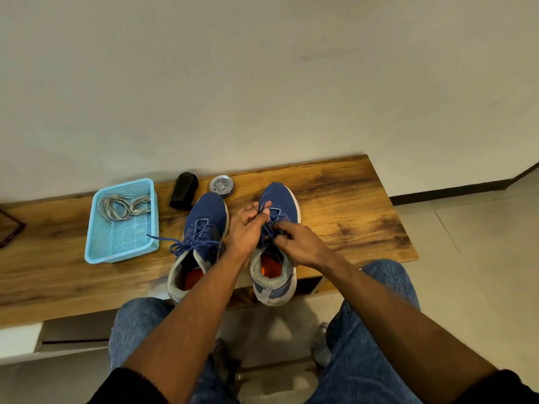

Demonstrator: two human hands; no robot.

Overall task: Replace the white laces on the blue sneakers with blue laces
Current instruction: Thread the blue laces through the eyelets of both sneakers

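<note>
Two blue sneakers stand side by side on a wooden bench (350, 205), toes toward the wall. The left sneaker (208, 211) is laced with a blue lace (192, 243) tied in a bow, one end trailing toward the basket. Over the right sneaker (281, 196) both hands work. My left hand (248, 228) pinches a strand of the blue lace (269, 225) and holds it up. My right hand (297, 243) grips the lace lower, near the tongue. The white laces (122, 207) lie coiled in a light blue basket (96, 228) at the left.
A black brush-like object (183, 189) and a round silver tin (221, 185) sit behind the sneakers near the wall. My knees in jeans are just in front of the bench edge. A dark frame (8, 228) shows at the far left. Tiled floor lies to the right.
</note>
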